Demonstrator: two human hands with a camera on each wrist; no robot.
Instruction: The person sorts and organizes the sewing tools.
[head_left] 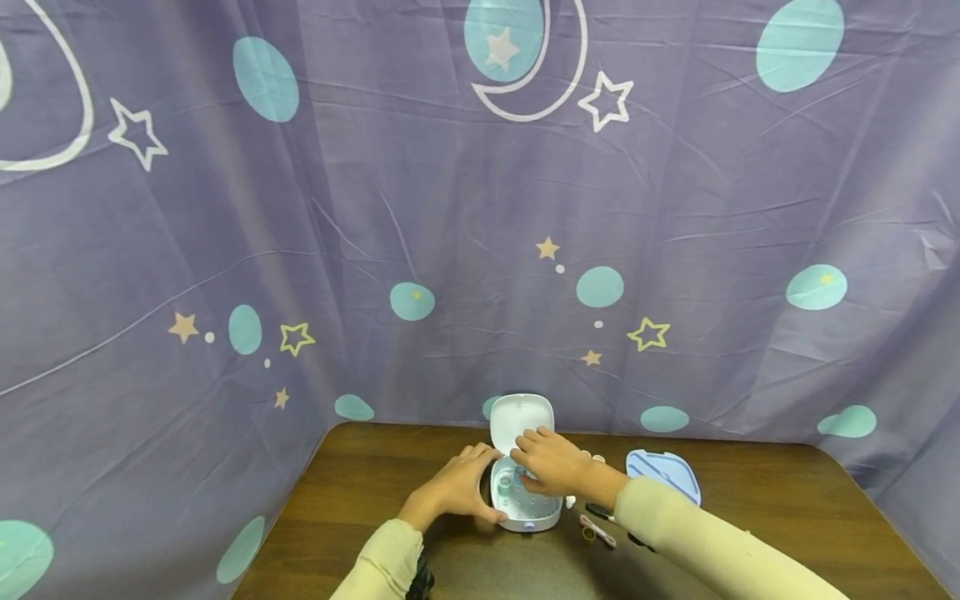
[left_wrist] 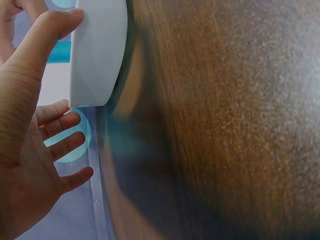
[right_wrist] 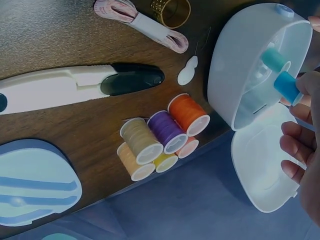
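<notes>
A small white sewing box [head_left: 529,524] stands on the table with its lid [head_left: 521,417] raised at the back. My left hand [head_left: 460,483] holds the box at its left side, thumb at the front edge and fingertips at the back corner. In the right wrist view, my right hand [right_wrist: 305,135] pinches a blue thread spool [right_wrist: 286,87] between thumb and finger, over the inside of the box. A teal thread spool [right_wrist: 275,60] sits in the box beside it. The other fingers of the right hand overlap the lid.
To the box's right stand several thread spools [right_wrist: 141,140] in a cluster. Around them lie a needle threader [right_wrist: 188,71], thread snips [right_wrist: 60,87], a bundled tape measure [right_wrist: 142,25], a gold thimble [right_wrist: 172,11] and a blue-white tray [right_wrist: 37,185]. A patterned curtain [head_left: 465,333] hangs behind the table.
</notes>
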